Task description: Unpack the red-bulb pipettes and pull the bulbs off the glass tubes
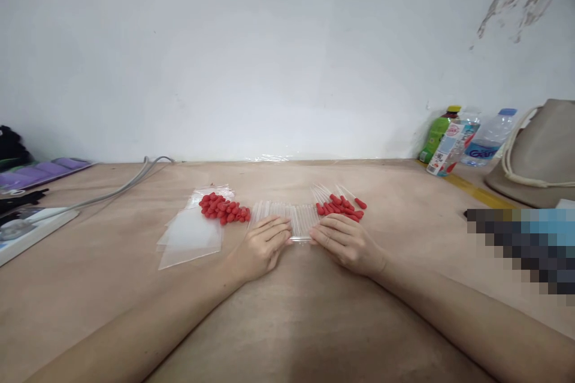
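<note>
Side by side on the table lies a row of clear dropper tubes (281, 209), pointing away from me. Along its near end a clear dropper tube (300, 239) lies crosswise, spanning the gap between my hands. My left hand (266, 244) has closed fingers at its left end, and my right hand (344, 241) is closed at its right end; the fingertips are partly hidden. Left of the row is a heap of red rubber bulbs (223, 209). Just beyond my right hand lie several droppers (344, 206) with red bulbs fitted, their thin tips pointing toward the wall.
Clear plastic bags (191, 236) lie left of the bulbs. A grey cable (121, 188) runs to a white power strip (36, 230) at far left. Bottles (487, 140), a drink carton (451, 146) and a beige bag (536, 158) stand at back right. A white wall (287, 72) bounds the table.
</note>
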Motion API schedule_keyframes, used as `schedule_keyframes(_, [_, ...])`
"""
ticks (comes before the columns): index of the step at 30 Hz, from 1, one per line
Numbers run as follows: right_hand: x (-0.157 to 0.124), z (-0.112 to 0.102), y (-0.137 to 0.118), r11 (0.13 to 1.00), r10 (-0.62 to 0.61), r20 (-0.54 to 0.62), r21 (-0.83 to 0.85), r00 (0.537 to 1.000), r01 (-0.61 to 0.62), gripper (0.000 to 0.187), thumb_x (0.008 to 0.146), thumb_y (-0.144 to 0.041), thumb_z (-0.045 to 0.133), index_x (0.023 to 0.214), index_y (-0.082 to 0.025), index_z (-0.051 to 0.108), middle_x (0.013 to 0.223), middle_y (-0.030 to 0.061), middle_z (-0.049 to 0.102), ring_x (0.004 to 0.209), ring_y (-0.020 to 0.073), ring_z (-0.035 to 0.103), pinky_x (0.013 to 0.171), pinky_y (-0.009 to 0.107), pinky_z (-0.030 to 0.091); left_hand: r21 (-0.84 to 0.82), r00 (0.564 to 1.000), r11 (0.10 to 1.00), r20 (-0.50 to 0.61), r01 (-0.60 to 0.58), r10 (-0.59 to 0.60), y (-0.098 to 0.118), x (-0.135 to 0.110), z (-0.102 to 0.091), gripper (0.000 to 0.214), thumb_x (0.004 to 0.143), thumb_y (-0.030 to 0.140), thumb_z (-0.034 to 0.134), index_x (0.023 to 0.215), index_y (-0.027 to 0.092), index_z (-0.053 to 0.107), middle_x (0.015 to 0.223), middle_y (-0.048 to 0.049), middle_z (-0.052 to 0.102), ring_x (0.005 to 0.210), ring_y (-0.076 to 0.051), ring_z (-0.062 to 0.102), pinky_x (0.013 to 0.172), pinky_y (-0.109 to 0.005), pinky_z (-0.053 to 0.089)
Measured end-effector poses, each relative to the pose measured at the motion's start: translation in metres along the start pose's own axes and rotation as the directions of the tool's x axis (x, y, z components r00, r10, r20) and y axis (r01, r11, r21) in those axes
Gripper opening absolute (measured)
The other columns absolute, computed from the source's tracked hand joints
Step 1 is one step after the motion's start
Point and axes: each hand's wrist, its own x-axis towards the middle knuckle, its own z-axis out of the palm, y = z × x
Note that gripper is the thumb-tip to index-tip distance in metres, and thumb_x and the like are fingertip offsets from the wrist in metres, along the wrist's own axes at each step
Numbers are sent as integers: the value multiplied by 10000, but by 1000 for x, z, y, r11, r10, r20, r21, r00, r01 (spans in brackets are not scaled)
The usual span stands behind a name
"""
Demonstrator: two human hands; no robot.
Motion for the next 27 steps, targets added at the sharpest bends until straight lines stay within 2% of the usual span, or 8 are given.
schedule_keyframes(3, [-6,-9,21,976,210,-62,-40,976,-213,128,789,-156,581,901,-168,644,793,35,679,760,154,571,709,308,460,61,986,985,-66,159,-155,-13,-5,-4,128,855,142,461,897,154,581,906,-64,651,918,-175,599,823,-331,483])
schedule_keyframes(7, [-13,-20,58,822,560,-85,-69,824,-566,154,797,-285,567,838,-196,686,737,51,637,647,144,538,606,289,433,144,930,920,-7,365,-368,-22,2,-7,183,882,223,419,904,165,591,832,-52,540,726,-134,541,616,-245,457])
schedule_keyframes(9, [-16,-25,75,700,714,19,-6,699,-715,211,786,-334,561,875,-182,677,691,39,602,596,130,526,562,267,423,189,910,902,73,388,-407,-21,11,-5,209,879,194,381,949,162,575,820,-43,471,693,-128,493,579,-236,428])
schedule_keyframes(13, [-24,-36,98,366,910,217,-22,353,-930,248,672,-382,651,775,-157,634,638,14,587,558,119,510,523,245,402,212,893,914,225,346,-390,-12,30,5,228,835,105,360,953,156,549,818,-38,436,699,-140,449,593,-248,413])
schedule_keyframes(16, [-29,-45,105,154,916,374,4,145,-988,177,668,-325,641,715,-159,600,644,15,587,532,101,497,490,225,401,191,911,938,247,290,-332,-7,39,17,213,829,72,369,885,156,556,816,-44,479,740,-156,466,647,-267,424])
schedule_keyframes(18, [-31,-49,106,49,877,476,30,58,-998,116,673,-260,620,718,-156,593,628,10,581,500,87,487,474,215,406,189,922,950,255,248,-291,-5,42,24,200,828,61,381,867,153,554,837,-54,511,787,-170,481,699,-283,432])
schedule_keyframes(21, [-31,-50,106,3,822,568,33,21,-999,72,646,-199,619,697,-154,595,600,3,578,494,82,497,472,206,414,200,915,958,307,207,-262,-3,43,31,184,806,37,400,809,146,548,815,-58,528,804,-180,491,719,-289,442])
schedule_keyframes(27, [-28,-41,100,65,829,555,34,73,-997,87,629,-225,630,647,-162,572,573,-1,592,468,76,491,447,193,404,88,921,977,325,196,-214,3,38,33,148,822,120,430,749,139,557,803,-65,534,786,-167,508,733,-279,454])
